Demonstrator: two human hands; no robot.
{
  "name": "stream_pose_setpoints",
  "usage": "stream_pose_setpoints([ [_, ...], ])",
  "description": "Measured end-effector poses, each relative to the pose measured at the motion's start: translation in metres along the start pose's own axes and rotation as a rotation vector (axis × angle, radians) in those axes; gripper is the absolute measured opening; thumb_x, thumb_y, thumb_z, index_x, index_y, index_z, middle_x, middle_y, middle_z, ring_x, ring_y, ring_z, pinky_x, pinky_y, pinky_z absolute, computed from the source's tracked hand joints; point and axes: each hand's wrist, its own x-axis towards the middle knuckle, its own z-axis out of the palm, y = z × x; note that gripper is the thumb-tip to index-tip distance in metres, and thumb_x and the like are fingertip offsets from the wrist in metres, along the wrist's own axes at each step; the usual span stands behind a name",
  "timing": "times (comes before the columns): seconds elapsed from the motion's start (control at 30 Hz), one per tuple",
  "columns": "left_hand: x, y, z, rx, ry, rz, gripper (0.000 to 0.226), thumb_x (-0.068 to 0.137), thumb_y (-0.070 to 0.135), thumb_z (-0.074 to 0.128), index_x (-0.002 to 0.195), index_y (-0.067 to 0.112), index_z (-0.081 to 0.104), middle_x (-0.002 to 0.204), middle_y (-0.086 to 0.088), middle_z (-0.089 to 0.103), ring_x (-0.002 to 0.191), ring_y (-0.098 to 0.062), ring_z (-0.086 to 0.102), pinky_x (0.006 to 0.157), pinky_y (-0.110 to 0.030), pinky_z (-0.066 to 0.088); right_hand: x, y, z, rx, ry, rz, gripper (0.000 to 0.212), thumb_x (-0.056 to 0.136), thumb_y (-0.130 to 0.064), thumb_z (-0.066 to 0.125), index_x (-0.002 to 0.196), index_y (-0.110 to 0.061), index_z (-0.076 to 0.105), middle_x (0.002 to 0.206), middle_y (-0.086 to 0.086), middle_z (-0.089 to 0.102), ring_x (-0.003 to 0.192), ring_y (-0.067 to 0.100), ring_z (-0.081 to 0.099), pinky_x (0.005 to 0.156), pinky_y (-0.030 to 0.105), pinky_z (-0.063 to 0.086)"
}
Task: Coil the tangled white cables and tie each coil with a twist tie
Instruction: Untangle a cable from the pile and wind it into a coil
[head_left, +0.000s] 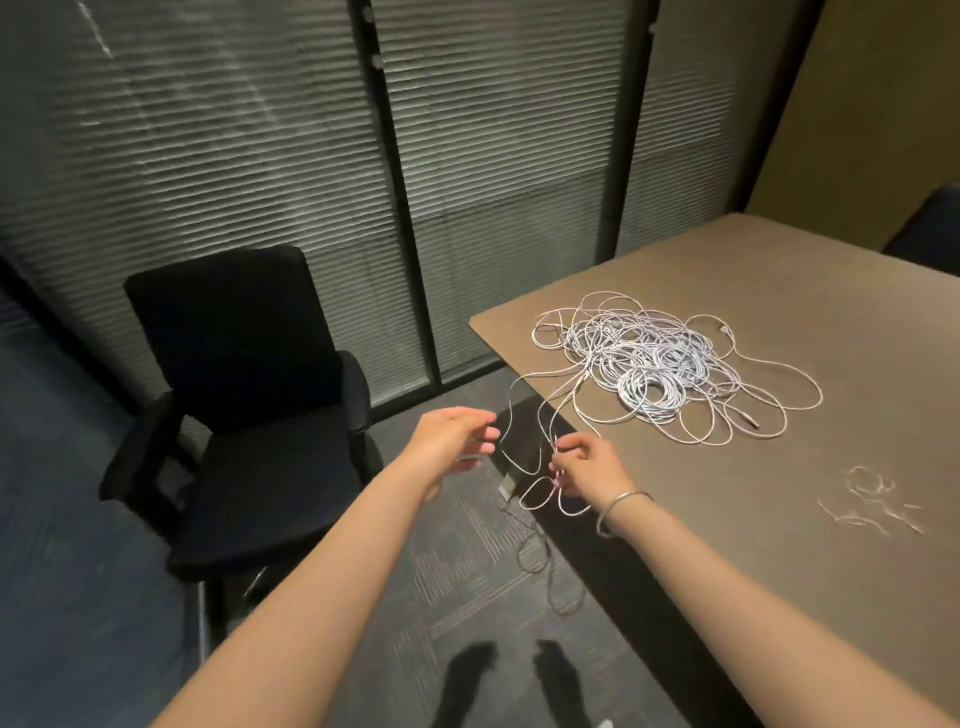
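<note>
— Where are the cables?
— Tangled white cables (660, 364) heaped on the surface (779, 545); one strand runs off its edge.
— The hands?
— Right hand (584, 467) pinches small loops; left hand (452, 439) pinches the strand.

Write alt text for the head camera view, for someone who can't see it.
Two bare hands hold loops of white cable beside a table's edge: the right hand grips the loops, the left hand pinches a strand. A tangled cable pile and loose twist ties lie on the brown table; a black chair stands left.
</note>
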Motion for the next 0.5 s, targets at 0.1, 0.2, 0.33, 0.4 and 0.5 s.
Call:
stream_pose_setpoints([
  [0.1, 0.052, 0.012, 0.006, 0.015, -0.051, -0.009, 0.013, 0.093, 0.017, 0.063, 0.101, 0.012, 0.073, 0.084, -0.002, 0.074, 0.072, -0.015, 0.065, 0.068, -0.027, 0.053, 0.041, -0.004, -0.007, 0.013, 0.055, 0.04, 0.019, 0.087, 0.006, 0.053, 0.088, -0.013, 0.053, 0.07, 0.008, 0.059, 0.049, 0.017, 0.051, 0.044, 0.02, 0.043],
  [0.2, 0.11, 0.024, 0.018, 0.06, -0.124, -0.025, 0.014, 0.093, 0.016, 0.063, 0.103, 0.01, 0.071, 0.087, -0.005, 0.073, 0.072, -0.016, 0.064, 0.067, -0.028, 0.053, 0.081, -0.003, -0.013, 0.018, 0.15, 0.077, 0.021, 0.089, 0.003, 0.052, 0.083, -0.018, 0.053, 0.075, 0.009, 0.061, 0.051, 0.016, 0.052, 0.05, 0.023, 0.046],
  [0.33, 0.189, 0.039, 0.035, 0.133, -0.266, -0.037, 0.015, 0.095, 0.014, 0.059, 0.105, 0.009, 0.069, 0.09, -0.005, 0.072, 0.071, -0.015, 0.063, 0.068, -0.027, 0.054, 0.135, 0.001, -0.014, 0.058, 0.257, 0.145, 0.017, 0.09, 0.003, 0.05, 0.089, -0.014, 0.052, 0.071, 0.006, 0.061, 0.051, 0.016, 0.051, 0.056, 0.028, 0.045],
  [0.4, 0.229, 0.046, 0.043, 0.191, -0.332, -0.05, 0.016, 0.096, 0.014, 0.058, 0.107, 0.008, 0.068, 0.089, -0.005, 0.071, 0.07, -0.014, 0.064, 0.065, -0.025, 0.054, 0.163, 0.001, -0.01, 0.085, 0.329, 0.178, 0.016, 0.091, 0.002, 0.048, 0.09, -0.013, 0.053, 0.073, 0.006, 0.061, 0.055, 0.018, 0.053, 0.055, 0.028, 0.046],
  [0.5, 0.283, 0.054, 0.051, 0.289, -0.43, -0.081, 0.017, 0.095, 0.012, 0.06, 0.109, 0.005, 0.066, 0.091, -0.006, 0.07, 0.075, -0.016, 0.065, 0.065, -0.024, 0.054, 0.199, 0.0, 0.001, 0.138, 0.427, 0.232, 0.014, 0.089, 0.002, 0.053, 0.093, -0.011, 0.054, 0.079, 0.011, 0.061, 0.072, 0.028, 0.061, 0.068, 0.04, 0.056],
])
